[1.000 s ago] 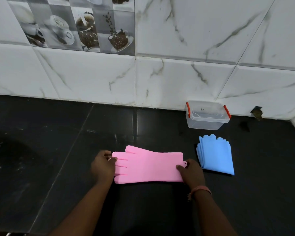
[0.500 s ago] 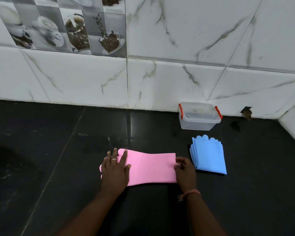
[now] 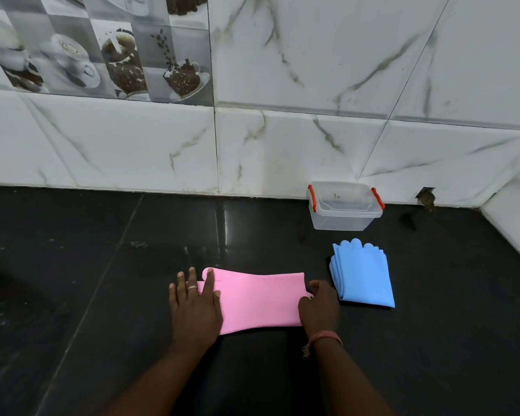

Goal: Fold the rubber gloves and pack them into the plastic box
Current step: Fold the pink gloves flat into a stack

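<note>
A pink rubber glove (image 3: 258,298) lies flat on the black counter (image 3: 102,295), fingers to the left, cuff to the right. My left hand (image 3: 195,307) presses flat on its finger end with straight fingers, hiding most of the glove's fingers. My right hand (image 3: 320,306) grips the cuff edge with curled fingers. To the right lies a blue folded glove (image 3: 362,274). Behind it, against the wall, stands a clear plastic box (image 3: 344,210) with red clips and its lid on.
The white marble-tiled wall (image 3: 282,130) runs along the counter's back, and a side wall closes in at the far right. A small dark hole (image 3: 426,199) sits at the wall's base right of the box.
My left hand has moved from the glove's fingertips onto its finger end and now lies flat over it. The view has shifted to the right and closer.
</note>
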Tool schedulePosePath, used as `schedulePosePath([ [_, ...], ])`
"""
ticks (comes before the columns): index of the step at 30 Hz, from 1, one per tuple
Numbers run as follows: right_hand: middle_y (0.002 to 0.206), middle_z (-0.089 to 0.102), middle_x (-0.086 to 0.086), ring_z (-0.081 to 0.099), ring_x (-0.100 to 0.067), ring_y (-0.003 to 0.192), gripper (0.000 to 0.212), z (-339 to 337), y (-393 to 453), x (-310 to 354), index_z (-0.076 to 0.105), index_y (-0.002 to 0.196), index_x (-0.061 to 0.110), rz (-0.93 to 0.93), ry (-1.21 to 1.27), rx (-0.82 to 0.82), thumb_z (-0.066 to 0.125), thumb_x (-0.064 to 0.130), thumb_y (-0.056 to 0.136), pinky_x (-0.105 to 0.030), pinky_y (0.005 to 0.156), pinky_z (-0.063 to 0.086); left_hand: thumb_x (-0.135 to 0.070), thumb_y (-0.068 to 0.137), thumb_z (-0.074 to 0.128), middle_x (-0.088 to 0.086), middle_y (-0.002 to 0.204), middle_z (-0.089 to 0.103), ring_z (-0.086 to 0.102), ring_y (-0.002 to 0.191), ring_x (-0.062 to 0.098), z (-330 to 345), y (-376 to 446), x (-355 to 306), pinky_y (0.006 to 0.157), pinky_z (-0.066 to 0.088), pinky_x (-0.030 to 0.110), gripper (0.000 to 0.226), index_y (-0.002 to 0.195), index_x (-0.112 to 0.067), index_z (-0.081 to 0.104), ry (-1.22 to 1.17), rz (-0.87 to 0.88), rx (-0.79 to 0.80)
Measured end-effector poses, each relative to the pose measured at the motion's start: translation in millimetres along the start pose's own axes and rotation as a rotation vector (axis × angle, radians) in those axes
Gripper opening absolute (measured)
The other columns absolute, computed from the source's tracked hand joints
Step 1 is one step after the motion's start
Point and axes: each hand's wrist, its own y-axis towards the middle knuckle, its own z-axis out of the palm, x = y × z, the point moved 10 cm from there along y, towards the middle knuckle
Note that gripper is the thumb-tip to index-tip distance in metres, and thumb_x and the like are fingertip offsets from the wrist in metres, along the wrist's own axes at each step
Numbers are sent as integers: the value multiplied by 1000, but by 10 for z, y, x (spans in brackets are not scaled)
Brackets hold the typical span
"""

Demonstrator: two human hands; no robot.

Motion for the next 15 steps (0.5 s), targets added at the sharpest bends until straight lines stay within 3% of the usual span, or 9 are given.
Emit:
schedulePosePath([
  [4, 113, 66, -3, 62, -21, 107, 28, -52, -45, 367, 68, 113, 16, -317, -241, -159, 64, 8, 87, -34, 96, 50, -39, 96, 28, 19, 161, 40, 28, 152, 45, -215, 65, -150, 125, 16, 59, 62, 152, -20, 48, 5, 73, -79],
  [7, 126, 67, -4, 60, -20, 121, 31, 434, -172, 696, 65, 124, 17, -543, -325, 29, 57, 12, 94, -32, 107, 43, -38, 98, 27, 18, 161, 40, 28, 152, 45, -217, 100, -382, 125, 16, 61, 62, 152, -20, 48, 26, 179, -59],
  [10, 161, 34, -7, 24, -24, 152, 50, 1057, -352, 729, 37, 153, 19, -671, -489, 290, 40, 31, 104, -38, 124, 11, -45, 100, 19, 15, 164, 36, 26, 153, 44, -41, 28, -426, 125, 17, 61, 65, 155, -22, 43, 49, 223, 19],
  [12, 167, 16, -2, 8, -21, 155, 57, 1167, -300, 626, 22, 158, 24, -686, -588, 310, 26, 44, 105, -38, 124, 2, -48, 100, 19, 13, 165, 34, 26, 153, 42, 49, -18, -351, 124, 18, 61, 65, 157, -24, 40, 64, 220, 45],
  [15, 167, 5, 3, 1, -19, 155, 65, 1036, -127, 470, 12, 159, 28, -661, -651, 225, 14, 56, 101, -39, 125, -1, -47, 101, 23, 11, 165, 35, 28, 153, 41, 81, -3, -303, 124, 19, 60, 62, 157, -25, 39, 50, 196, 58],
])
